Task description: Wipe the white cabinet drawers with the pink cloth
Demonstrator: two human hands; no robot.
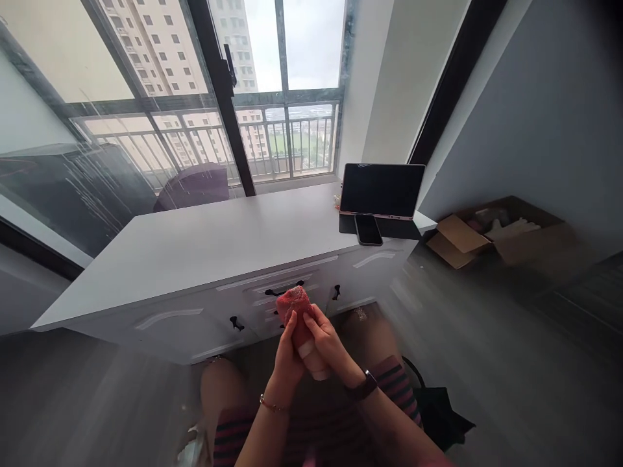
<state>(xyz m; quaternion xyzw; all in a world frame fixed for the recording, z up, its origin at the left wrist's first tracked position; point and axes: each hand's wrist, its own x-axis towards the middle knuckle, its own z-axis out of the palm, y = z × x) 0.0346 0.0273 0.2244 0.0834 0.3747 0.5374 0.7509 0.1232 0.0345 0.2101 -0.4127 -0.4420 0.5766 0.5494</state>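
Over my lap, in front of the drawers, both hands hold a red, fuzzy sock [296, 301] with pale pink and white bands at its lower end. My left hand [289, 353] is wrapped round its left side, the thumb lying along the red knit. From the right, my right hand [327, 337] grips it, with thumb and fingers pressed on the upper red part. The two thumbs are close together near the middle. Some fingers are hidden behind the sock.
A white cabinet [209, 240] with black handles stands before me. On its right end are a tablet [382, 189] and a phone [368, 230]. An open cardboard box [462, 233] with pale items sits on the floor at right. A black bag [440, 412] lies beside my leg.
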